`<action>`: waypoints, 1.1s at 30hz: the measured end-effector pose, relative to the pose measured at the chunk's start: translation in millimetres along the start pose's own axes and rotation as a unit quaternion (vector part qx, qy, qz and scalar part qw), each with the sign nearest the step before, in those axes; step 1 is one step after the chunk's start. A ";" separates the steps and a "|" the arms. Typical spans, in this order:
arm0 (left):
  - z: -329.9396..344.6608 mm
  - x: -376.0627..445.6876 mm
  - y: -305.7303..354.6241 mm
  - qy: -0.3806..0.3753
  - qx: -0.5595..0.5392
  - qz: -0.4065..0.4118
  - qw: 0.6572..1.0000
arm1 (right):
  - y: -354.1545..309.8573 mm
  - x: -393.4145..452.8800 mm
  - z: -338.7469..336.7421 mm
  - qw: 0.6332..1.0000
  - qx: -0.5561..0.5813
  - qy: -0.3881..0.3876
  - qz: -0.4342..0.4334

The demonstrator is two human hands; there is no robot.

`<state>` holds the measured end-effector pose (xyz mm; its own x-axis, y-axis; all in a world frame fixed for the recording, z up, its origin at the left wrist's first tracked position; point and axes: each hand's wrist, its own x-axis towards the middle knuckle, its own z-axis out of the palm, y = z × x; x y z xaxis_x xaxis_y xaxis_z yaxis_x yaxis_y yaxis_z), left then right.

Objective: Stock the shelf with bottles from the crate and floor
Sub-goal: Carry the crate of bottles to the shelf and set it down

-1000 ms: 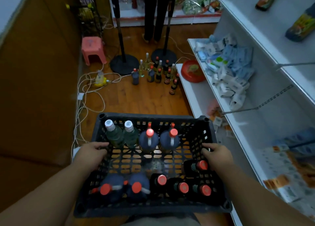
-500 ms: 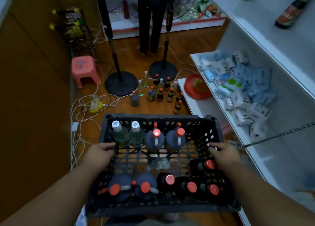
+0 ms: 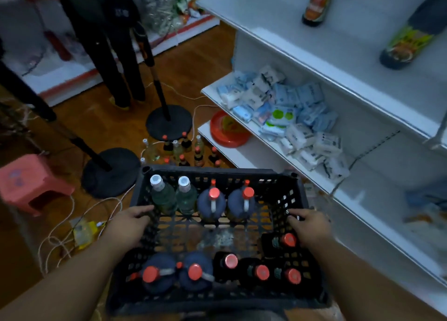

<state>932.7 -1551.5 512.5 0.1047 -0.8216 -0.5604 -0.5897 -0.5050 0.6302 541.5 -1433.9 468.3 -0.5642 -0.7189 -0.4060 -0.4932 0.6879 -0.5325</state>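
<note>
I hold a black plastic crate (image 3: 217,173) in front of me. My left hand (image 3: 125,226) grips its left wall and my right hand (image 3: 309,228) grips its right wall. Inside stand two clear white-capped bottles (image 3: 169,194), two dark red-capped jugs (image 3: 212,199) along the far wall, and several dark red-capped bottles (image 3: 229,265) near me. A cluster of small bottles (image 3: 183,148) stands on the wooden floor beyond the crate. The white shelf unit (image 3: 326,71) rises on my right, with two dark bottles (image 3: 316,3) on an upper level.
A person's dark legs (image 3: 116,61) stand ahead. Two black round stand bases (image 3: 108,170) and white cables (image 3: 72,224) lie on the floor. A pink stool (image 3: 31,180) sits at left. White packets (image 3: 290,117) and a red plate (image 3: 227,129) fill the lower shelves.
The crate stays in both hands while I move forward; the floor bottles and shelf have come closer, and the view has turned a little toward the shelf.
</note>
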 end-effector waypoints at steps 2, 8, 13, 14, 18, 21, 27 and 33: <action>4.2 17.4 27.5 -0.002 0.021 0.026 0.999 | 0.3 15.4 1.5 1.000 0.016 0.003 0.021; 22.8 87.0 82.5 -0.071 0.068 0.050 0.994 | -0.8 37.7 -1.2 0.993 0.069 0.024 0.097; 51.7 157.0 113.4 -0.157 0.105 0.080 0.979 | 2.1 40.7 1.3 0.979 0.087 0.063 0.171; 59.9 173.5 118.1 -0.173 0.116 0.087 0.974 | 3.6 39.7 4.2 0.975 0.088 0.072 0.190; 92.7 229.2 135.3 -0.252 0.178 0.118 0.944 | 7.3 28.0 22.4 0.953 0.112 0.114 0.255; 119.3 250.9 139.8 -0.294 0.191 0.122 0.929 | 17.6 25.4 41.7 0.932 0.152 0.144 0.296; 186.1 283.8 109.1 -0.289 0.207 0.109 0.928 | 76.0 42.9 104.6 0.900 0.193 0.153 0.360; 271.0 319.3 32.7 -0.266 0.208 0.051 0.940 | 159.6 83.0 181.9 0.890 0.211 0.137 0.379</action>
<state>729.9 -1758.7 208.6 -0.3187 -0.5559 -0.7677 -0.8484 -0.1939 0.4926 536.4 -1402.0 214.5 -0.7984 0.0283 -0.6014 0.3585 0.8249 -0.4370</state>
